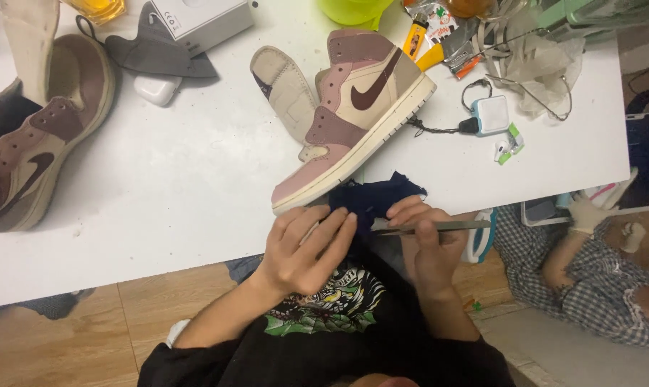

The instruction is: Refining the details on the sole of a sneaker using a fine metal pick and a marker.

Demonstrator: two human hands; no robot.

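At the near edge of the table (159, 215), both hands meet over a piece of dark navy cloth (375, 197). Left hand (303, 247): fingers curled closed, pinching the cloth at its near left side. Right hand (428, 244): closed around slim metal tweezers (432, 227), which lie level, one end running out to the right and the other pointing left toward the left fingertips. The cloth is crumpled, frayed at its far edge, and lies partly on the tabletop, partly under the two hands.

Just beyond the cloth, touching it, stands a high-top sneaker (357, 107) in dusty pink, cream and maroon, tilted with its toe nearest the hands. A cream insole (285, 89) leans against its left side. A second, matching sneaker (38, 136) lies well apart at the far left. Farther off: a grey face mask (156, 50), a white box (202, 21), a small white charger (491, 115) with cord, and an orange lighter (413, 37).

The tabletop is white and scuffed; below it shows a wooden floor (73, 337). At right, another person in checked cloth (590, 279) sits low.
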